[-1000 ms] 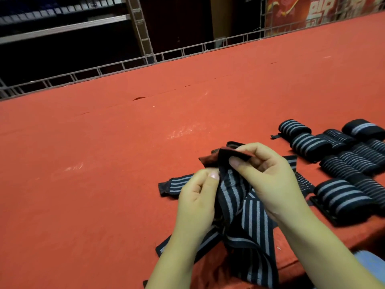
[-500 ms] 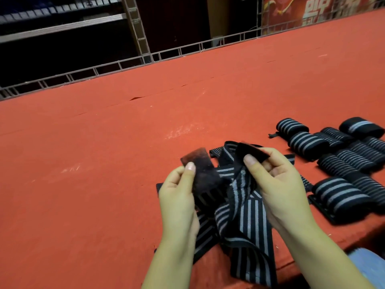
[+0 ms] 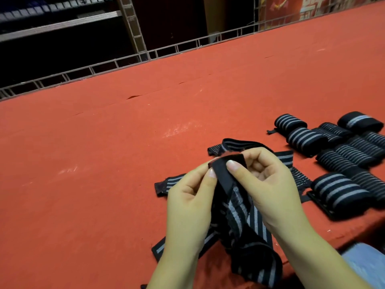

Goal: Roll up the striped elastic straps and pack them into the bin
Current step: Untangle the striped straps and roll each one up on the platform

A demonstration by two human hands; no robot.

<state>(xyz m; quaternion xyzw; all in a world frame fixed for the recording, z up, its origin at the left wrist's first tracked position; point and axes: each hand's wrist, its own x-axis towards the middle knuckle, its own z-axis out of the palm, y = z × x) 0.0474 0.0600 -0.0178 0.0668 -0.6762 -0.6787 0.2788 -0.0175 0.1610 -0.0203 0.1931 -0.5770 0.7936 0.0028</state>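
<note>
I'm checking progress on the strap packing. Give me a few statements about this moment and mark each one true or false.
1. Both hands pinch the end of one unrolled strap. True: left hand and right hand meet at its top edge.
2. The rolled straps sit to the person's left. False: they lie on the right.
3. The table has a red cover. True.
4. A bin holds the rolled straps. False: they rest on the table; no bin shows.
5. Loose straps lie flat under the hands. True.
</note>
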